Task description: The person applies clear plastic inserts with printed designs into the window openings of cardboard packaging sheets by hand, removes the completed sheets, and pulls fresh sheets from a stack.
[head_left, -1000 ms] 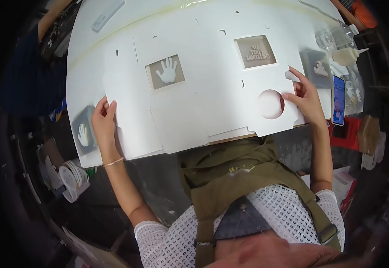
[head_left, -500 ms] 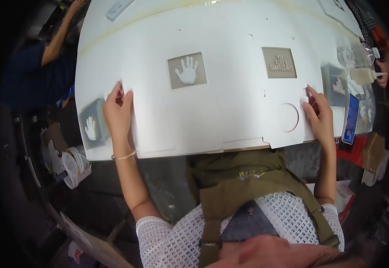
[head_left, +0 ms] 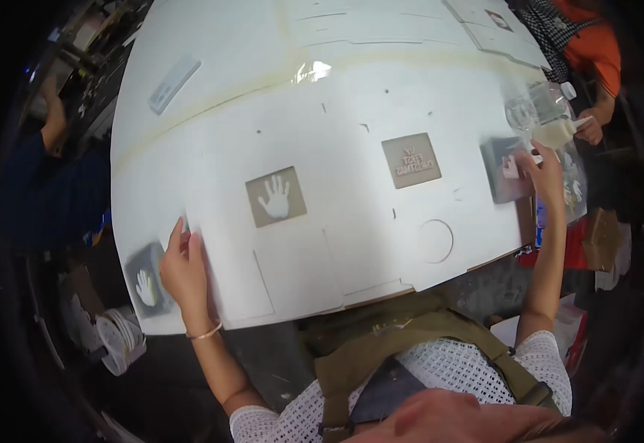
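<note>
My left hand (head_left: 183,267) rests at the left edge of the white sheet (head_left: 351,255), index finger and thumb apart. Beside it lies a dark grey pad (head_left: 161,299) with a white hand shape (head_left: 145,286). My right hand (head_left: 546,177) is over another dark pad (head_left: 493,159) at the right, close to a small pale piece; motion blur hides whether the fingers hold it. Two rectangular windows show in the sheet: one has a raised white handprint (head_left: 276,196), the other mirrored raised lettering (head_left: 415,160). A round outline (head_left: 436,241) lies near the sheet's front edge.
A squeeze bottle with a nozzle (head_left: 555,135) and a clear plastic bottle (head_left: 547,100) stand at the right, near another person's hand (head_left: 591,131). A pale oblong object (head_left: 174,85) lies at the back left. Another person's arm (head_left: 54,114) shows far left.
The view has tilted up and shifted, showing more of the far table. My right hand has left the sheet's right edge for the pad there. My left hand stays at the left edge.
</note>
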### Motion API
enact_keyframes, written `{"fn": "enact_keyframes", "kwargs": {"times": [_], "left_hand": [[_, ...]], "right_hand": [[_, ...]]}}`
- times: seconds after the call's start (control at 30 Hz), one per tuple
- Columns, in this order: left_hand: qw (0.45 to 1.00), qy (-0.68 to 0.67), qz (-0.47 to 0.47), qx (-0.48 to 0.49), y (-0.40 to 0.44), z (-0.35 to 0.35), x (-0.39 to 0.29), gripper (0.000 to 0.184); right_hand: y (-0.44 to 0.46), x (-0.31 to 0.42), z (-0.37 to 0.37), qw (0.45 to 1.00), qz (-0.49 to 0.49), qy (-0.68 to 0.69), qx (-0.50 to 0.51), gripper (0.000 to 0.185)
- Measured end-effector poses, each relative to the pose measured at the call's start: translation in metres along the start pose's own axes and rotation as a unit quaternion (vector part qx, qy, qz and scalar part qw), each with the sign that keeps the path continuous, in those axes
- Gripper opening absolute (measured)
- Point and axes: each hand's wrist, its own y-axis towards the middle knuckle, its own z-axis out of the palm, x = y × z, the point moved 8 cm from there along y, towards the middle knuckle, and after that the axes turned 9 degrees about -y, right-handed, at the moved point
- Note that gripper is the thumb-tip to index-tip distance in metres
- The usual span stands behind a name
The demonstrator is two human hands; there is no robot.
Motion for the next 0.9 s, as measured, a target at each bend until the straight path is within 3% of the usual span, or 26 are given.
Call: {"fn": "enact_keyframes", "kwargs": {"times": [0.07,0.13,0.23,0.43,0.5,0.57,0.63,0.77,0.83,0.87,0.9], "left_hand": [[1.000,-0.022,0.006,-0.019,0.006,-0.010,0.005,0.034],[0.999,-0.036,0.008,-0.040,0.013,-0.031,0.020,0.034],[0.992,-0.025,0.006,-0.121,0.028,-0.082,0.062,0.034],[0.987,0.095,-0.028,-0.127,0.032,-0.130,0.158,0.040],[0.972,0.188,-0.106,-0.097,0.027,-0.125,0.179,0.040],[0.981,0.141,-0.075,-0.111,0.024,-0.117,0.185,0.039],[0.986,0.093,-0.045,-0.128,0.021,-0.117,0.187,0.038],[0.982,0.097,-0.052,-0.153,0.015,-0.117,0.159,0.036],[0.978,0.115,-0.070,-0.159,0.017,-0.116,0.152,0.035],[0.978,0.117,-0.069,-0.157,0.017,-0.114,0.151,0.035],[0.979,0.096,-0.070,-0.163,0.018,-0.112,0.151,0.035]], "right_hand": [[0.006,-0.003,0.018,0.997,0.018,0.036,0.069,0.043],[0.011,-0.002,0.022,0.997,0.021,0.011,0.074,0.049],[0.015,-0.015,0.024,0.990,0.108,0.064,0.071,0.047],[0.018,-0.046,0.033,0.982,0.138,0.125,0.043,0.025],[0.019,-0.038,0.023,0.984,0.145,0.092,0.049,0.023],[0.014,-0.036,0.022,0.985,0.149,0.058,0.058,0.021],[0.011,-0.018,0.008,0.996,0.027,-0.073,-0.053,0.018],[0.001,0.017,-0.031,0.978,-0.061,-0.149,-0.133,0.017],[-0.001,0.026,-0.059,0.987,0.010,0.106,-0.121,0.015],[-0.003,0.039,-0.070,0.987,0.011,0.106,-0.119,0.015],[-0.005,0.047,-0.073,0.972,0.060,0.206,-0.093,0.015]]}}
